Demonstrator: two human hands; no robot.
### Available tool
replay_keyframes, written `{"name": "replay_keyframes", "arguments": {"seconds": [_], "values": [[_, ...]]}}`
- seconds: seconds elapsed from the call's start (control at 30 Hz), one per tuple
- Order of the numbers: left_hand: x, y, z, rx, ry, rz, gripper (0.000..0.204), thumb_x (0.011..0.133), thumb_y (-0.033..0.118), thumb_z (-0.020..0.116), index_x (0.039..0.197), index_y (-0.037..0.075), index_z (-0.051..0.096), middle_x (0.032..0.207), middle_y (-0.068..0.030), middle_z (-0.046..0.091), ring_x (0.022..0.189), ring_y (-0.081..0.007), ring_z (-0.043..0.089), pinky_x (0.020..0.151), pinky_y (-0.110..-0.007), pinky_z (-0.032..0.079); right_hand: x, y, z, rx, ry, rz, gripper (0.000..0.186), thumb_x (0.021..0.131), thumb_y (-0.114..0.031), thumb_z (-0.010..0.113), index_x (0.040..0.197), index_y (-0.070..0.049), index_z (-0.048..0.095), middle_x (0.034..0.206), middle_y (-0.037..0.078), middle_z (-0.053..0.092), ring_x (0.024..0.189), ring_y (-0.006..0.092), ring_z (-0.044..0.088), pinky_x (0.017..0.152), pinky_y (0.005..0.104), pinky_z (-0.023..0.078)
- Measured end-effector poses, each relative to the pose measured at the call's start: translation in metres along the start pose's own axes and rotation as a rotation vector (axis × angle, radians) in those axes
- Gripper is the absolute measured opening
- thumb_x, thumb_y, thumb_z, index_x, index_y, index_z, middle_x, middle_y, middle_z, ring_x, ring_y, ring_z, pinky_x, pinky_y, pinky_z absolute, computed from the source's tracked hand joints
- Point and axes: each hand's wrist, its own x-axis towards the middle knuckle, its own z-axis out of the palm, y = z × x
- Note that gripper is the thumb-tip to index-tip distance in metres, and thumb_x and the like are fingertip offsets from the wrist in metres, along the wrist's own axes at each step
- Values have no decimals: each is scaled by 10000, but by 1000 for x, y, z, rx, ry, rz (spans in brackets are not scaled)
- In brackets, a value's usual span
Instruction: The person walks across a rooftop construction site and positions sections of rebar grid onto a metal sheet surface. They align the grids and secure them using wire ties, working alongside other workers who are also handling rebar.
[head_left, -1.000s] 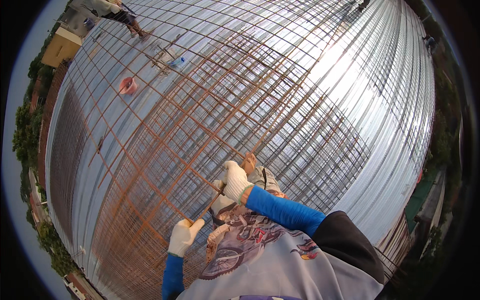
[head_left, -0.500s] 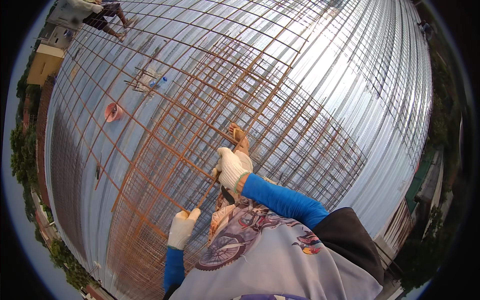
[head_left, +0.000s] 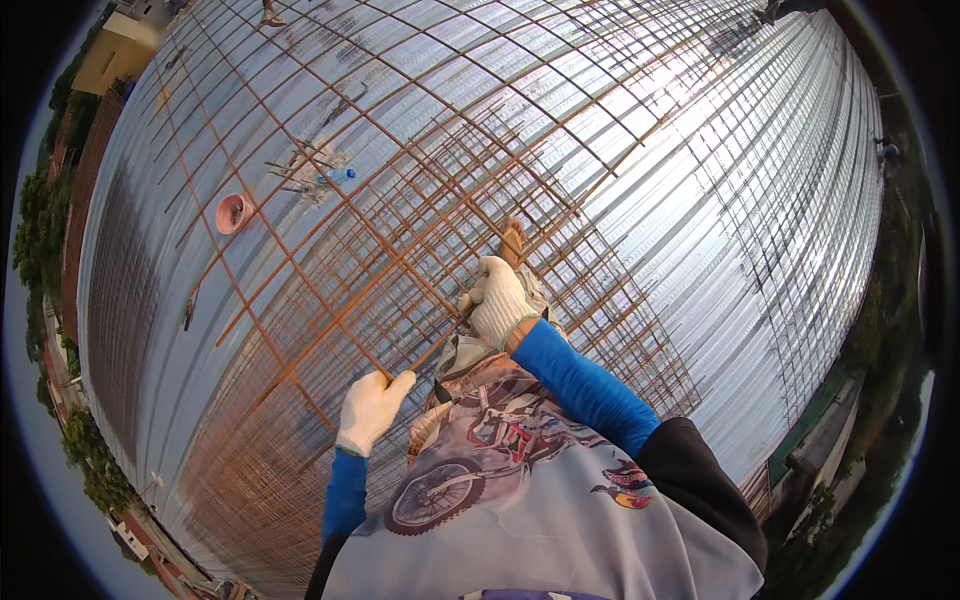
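Observation:
Both my hands wear white knit gloves and hold a rusty rebar mesh [head_left: 330, 325] by its near bar. My left hand [head_left: 372, 410] is closed on that bar at lower centre left. My right hand [head_left: 500, 303] is closed round it farther up and to the right, its fingertips partly hidden. Just beyond the right hand is my foot [head_left: 512, 240] in a sandal, among the bars. Denser layers of crossed bars show under the mesh, over silvery corrugated metal decking [head_left: 705, 385].
A pink bucket [head_left: 236, 213] and a blue plastic bottle [head_left: 340, 175] lie left of centre near loose bar offcuts. A co-worker's foot [head_left: 272, 18] shows at the top; another person [head_left: 885, 150] is at the far right edge. Trees and buildings [head_left: 120, 55] border the decking.
My hands, still on the bar, and my foot have moved forward, higher in the picture. The view has shifted, and the upper-left co-worker is now mostly out of frame.

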Motion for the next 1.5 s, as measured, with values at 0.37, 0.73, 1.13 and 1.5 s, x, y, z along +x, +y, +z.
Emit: {"name": "replay_keyframes", "arguments": {"seconds": [0.37,0.73,1.13,1.5], "values": [[127,162,-62,-122,67,-97,568,917,509,716,845,-54,702,676,-155,639,654,-212,605,631,-407,473,72,-169,127,-50,78,100,164,929,-216,656,902,-109,535,732,37,480,542,186,454,478,404,427],[259,319,-141,-72,-40,-10,572,947,515,661,931,-53,721,765,-243,672,734,-328,664,723,-441,499,119,-345,251,-7,37,28,135,905,-192,645,922,-99,549,705,56,514,501,203,452,464,426,465],[288,544,-283,74,25,14,675,899,572,627,818,-95,686,738,-320,634,769,-436,695,710,-494,506,74,-535,395,28,44,16,217,921,-256,674,846,-106,537,650,49,429,480,206,369,448,422,376],[415,706,-240,-31,71,84,645,889,517,641,726,-107,630,587,-257,528,554,-322,573,590,-477,436,160,-730,429,-1,121,136,291,934,-289,657,1076,-48,578,799,105,528,571,251,488,515,480,436]]}}
